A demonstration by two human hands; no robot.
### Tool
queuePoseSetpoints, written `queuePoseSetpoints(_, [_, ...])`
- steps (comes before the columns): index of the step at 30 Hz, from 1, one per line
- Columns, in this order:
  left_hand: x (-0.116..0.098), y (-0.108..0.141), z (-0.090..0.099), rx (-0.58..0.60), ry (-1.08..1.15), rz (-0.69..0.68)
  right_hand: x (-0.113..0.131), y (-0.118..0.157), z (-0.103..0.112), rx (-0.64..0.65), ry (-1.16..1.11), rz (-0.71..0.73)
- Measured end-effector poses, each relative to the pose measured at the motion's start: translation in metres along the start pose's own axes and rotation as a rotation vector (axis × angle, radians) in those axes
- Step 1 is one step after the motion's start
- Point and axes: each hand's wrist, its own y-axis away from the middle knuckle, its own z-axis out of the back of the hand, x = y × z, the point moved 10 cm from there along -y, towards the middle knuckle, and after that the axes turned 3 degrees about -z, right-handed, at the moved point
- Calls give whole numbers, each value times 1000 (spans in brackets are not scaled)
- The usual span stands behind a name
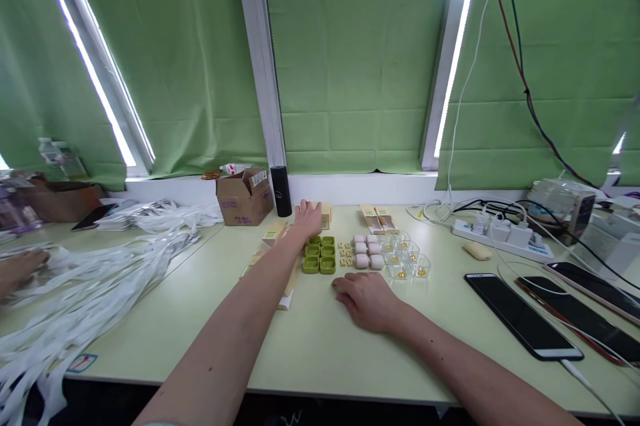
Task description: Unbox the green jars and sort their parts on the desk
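My left hand (307, 218) is stretched out to the back of the table, fingers bent down beside a tan package with a green label (326, 217). Whatever lies under those fingers is hidden. Resting on the tabletop nearer to me, my right hand (367, 299) is loosely open and holds nothing visible. Between them stand small olive-green square cups (311, 265) in two columns. To their right come tiny yellowish pieces (345, 254), pale pink rounded blocks (362, 261) and clear cups with gold centres (399, 273). More tan packages (273, 234) lie partly behind my left forearm.
Two tan packages (379, 219) lie at the back. A cardboard box (245, 198) and black cylinder (281, 191) stand by the wall. White strips (115, 286) and another person's hand (23, 271) are left. Phones (523, 316), a power strip (503, 239) and cables occupy the right.
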Motion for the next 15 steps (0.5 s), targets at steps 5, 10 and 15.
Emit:
queuePoseSetpoints(5, [-1,-3,-15,21,27,-28,0,0,2,-8,2,-3])
queuePoseSetpoints(10, [-8,-4,-14,3,101,-59,0,0,2,12,-8,-8])
queuePoseSetpoints(15, [-8,-5,-8,-41,240,-22,-1,-1,1,13,-5,-13])
